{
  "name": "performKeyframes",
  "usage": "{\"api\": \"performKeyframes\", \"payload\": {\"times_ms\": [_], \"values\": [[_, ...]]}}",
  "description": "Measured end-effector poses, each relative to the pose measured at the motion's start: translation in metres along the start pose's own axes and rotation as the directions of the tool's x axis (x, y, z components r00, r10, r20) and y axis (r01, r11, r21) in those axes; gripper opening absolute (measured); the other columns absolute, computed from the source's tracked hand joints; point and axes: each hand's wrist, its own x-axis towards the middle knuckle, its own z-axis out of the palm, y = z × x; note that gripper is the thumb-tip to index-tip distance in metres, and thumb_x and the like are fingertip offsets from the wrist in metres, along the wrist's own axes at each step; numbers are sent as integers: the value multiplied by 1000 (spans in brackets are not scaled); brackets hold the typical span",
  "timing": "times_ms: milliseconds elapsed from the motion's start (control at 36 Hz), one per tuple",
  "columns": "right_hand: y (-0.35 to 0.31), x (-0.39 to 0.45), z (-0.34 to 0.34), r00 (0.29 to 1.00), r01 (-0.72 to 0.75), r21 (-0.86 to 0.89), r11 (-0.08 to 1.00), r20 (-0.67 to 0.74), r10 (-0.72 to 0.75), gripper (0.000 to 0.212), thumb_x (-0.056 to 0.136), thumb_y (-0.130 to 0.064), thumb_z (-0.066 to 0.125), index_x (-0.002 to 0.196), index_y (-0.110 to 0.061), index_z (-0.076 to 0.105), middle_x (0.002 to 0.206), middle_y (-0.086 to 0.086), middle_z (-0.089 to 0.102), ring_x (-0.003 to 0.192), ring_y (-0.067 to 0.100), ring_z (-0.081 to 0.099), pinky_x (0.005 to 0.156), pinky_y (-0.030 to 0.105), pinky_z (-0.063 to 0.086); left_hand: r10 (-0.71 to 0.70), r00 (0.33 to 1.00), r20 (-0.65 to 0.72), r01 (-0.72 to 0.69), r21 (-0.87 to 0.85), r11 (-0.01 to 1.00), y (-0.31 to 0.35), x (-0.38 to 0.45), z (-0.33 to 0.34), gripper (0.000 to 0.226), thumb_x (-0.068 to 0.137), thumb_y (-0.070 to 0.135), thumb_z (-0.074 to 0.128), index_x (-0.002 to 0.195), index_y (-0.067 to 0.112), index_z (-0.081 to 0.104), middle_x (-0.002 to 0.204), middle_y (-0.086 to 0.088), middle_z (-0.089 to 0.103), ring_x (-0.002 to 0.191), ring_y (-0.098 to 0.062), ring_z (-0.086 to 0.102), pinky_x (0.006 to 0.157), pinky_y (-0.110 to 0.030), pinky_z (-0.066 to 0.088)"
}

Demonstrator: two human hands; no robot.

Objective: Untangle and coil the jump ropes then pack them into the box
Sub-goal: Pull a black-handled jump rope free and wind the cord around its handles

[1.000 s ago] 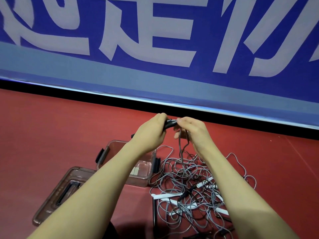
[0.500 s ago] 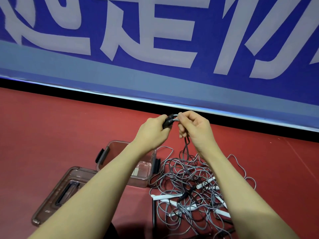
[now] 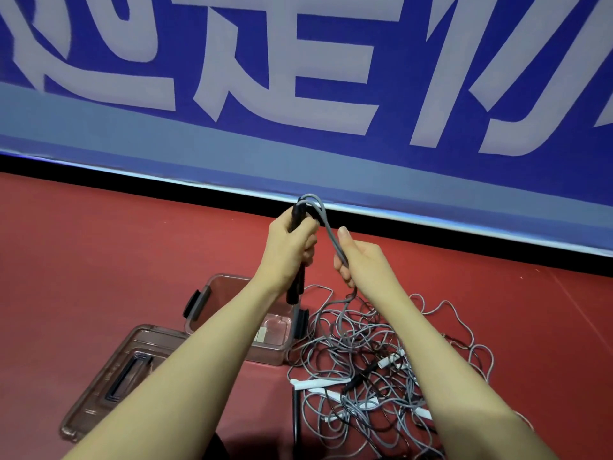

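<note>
left hand (image 3: 288, 250) grips black handles (image 3: 296, 287) | right hand (image 3: 361, 260) pinches grey cord (image 3: 326, 227) | tangled ropes (image 3: 381, 356) on floor right of box (image 3: 212, 287) | risk: pulling tightens knots, drags pile

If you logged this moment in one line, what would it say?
left hand: grips black handles | right hand: pinches grey rope | pile: tangled | box: open, lid beside

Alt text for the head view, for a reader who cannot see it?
The left hand grips black handles upright while the right hand holds the grey cord leading to tangled ropes on red floor, beside an open box.
</note>
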Motion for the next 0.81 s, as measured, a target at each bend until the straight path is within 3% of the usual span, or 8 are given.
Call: {"api": "performKeyframes", "payload": {"times_ms": [111,222,306,389,472,611,694,806], "values": [[0,1,9,1000,-15,6,1000,-21,15,57,100,-45,35,54,-15,52,40,-5,45,35,4,37,49,26,31,65,992,-108,-60,48,997,2,-1,7,33,74,22,79,72,16,46,47,3,36,40,-14,29,41,-22,28],[-4,-4,19,997,-48,-90,995,-60,42,58,100,-46,34,53,-16,50,34,-6,47,45,13,43,52,30,31,59,958,-280,-59,9,998,6,2,12,23,78,7,68,66,11,49,46,3,37,40,-13,31,44,-24,30],[-5,-8,22,990,-38,-166,985,-142,15,58,102,-41,30,52,-14,42,50,0,49,57,24,45,54,33,29,22,945,-326,-35,-36,999,7,4,14,19,73,9,58,58,11,46,49,0,37,42,-14,30,50,-28,29],[-4,-9,24,971,-33,-244,969,-236,-26,52,103,-40,25,62,-12,43,64,4,50,69,27,43,59,38,23,-28,953,-303,-17,-144,989,9,2,19,23,68,14,55,48,18,45,50,-1,38,49,-17,31,56,-32,30],[0,-7,26,963,-100,-261,960,-269,27,51,103,-42,19,83,-10,53,91,16,61,83,30,48,69,33,28,-75,966,-248,-8,-319,948,9,3,24,43,82,2,51,44,17,38,44,1,33,44,-17,32,50,-28,29],[-2,-7,29,958,-118,-113,987,-275,83,64,101,-45,24,55,-11,53,50,7,56,65,32,58,66,36,43,-229,961,-154,98,-584,806,8,6,21,42,90,12,48,54,17,27,45,2,24,40,-13,25,41,-21,26],[-1,-2,26,937,-91,-70,993,-344,61,61,101,-42,30,49,-14,44,52,8,52,68,39,64,68,46,53,-260,961,-92,132,-673,728,6,8,19,39,92,14,43,54,15,34,47,2,31,41,-12,32,43,-22,33],[3,3,16,923,-110,-131,985,-382,52,59,102,-37,26,51,-13,43,61,14,56,73,39,62,70,44,51,-220,955,-198,125,-403,907,0,10,14,21,89,21,62,84,2,55,65,0,55,63,-18,57,66,-29,51]]}}
